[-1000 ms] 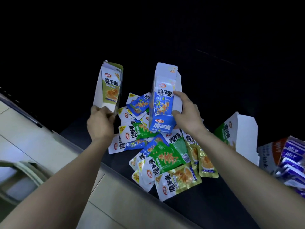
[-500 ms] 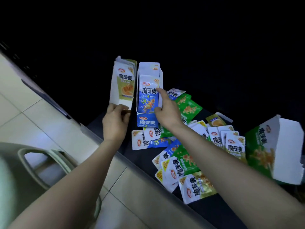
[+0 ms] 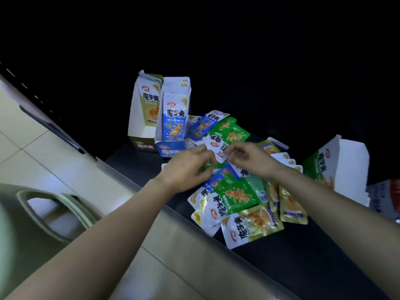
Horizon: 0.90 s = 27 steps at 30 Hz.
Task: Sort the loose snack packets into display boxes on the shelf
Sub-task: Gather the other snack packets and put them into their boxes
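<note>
Many packets left to sort: hovering two-handed over the heap.
Working above a heap of flat, glossy foil snack packets in blue, green and gold point(image 3: 236, 198), lying on the dark shelf point(image 3: 292, 267) just right of the upright blue-and-white cardboard display box point(image 3: 170, 149) and the olive-and-white cardboard box point(image 3: 135, 120) close beside it. Judging these as light, limp and slippery, likely sliding off one another; best pinching by a white sealed edge or corner, not squeezing the soft middle. Holding the left hand point(image 3: 188, 167) loosely curled, fingertips close together; holding the right hand point(image 3: 249, 159) opposite, thumb and forefinger nearly meeting at a white-edged packet point(image 3: 218, 146). Blurring too much for telling whether either is actually pinching it. Leaving the green-and-white cardboard box point(image 3: 344, 167) tipped over, well apart at right.
</note>
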{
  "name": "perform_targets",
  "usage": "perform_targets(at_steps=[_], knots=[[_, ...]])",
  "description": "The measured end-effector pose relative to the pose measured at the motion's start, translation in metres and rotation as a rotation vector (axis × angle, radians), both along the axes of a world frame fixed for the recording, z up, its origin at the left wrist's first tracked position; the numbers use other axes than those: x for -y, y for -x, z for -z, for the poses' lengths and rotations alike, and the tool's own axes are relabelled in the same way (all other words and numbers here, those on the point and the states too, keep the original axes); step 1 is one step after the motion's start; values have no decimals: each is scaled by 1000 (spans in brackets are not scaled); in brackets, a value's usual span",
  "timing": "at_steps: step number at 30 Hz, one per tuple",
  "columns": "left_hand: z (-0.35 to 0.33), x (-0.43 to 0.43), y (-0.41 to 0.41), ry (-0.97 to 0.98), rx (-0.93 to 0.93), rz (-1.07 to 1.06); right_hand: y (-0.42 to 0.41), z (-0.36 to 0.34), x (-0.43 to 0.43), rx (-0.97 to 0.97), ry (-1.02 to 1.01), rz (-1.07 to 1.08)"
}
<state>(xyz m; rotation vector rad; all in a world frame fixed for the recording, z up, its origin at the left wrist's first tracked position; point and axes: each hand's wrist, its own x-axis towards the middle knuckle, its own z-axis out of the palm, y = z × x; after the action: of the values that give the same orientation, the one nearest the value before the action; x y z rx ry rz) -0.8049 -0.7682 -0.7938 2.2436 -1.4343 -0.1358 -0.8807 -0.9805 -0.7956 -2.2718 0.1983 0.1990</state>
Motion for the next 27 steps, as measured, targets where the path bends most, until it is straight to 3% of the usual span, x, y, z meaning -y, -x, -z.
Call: perform_targets(at_steps=[4, 7, 10, 14, 20, 24, 27], knots=[[8, 24, 25, -457, -94, 29, 54, 2, 5, -174, 301, -267], [15, 27, 37, -597, -121, -44, 84, 11, -5, -222, 507, -369], [23, 28, 47, -582, -185, -119, 96, 21, -11, -160, 630, -415], [31, 29, 60, -560, -259, -239, 90, 26, -10, -153, 522, -269], [28, 30, 59, -491, -427, -347, 92, 29, -3, -117, 465, -271], [16, 28, 45, -267, -628, -467, 92, 23, 3, -63, 351, -130], [0, 24, 31, -61, -564, -526, 85, 13, 0, 38, 262, 17]])
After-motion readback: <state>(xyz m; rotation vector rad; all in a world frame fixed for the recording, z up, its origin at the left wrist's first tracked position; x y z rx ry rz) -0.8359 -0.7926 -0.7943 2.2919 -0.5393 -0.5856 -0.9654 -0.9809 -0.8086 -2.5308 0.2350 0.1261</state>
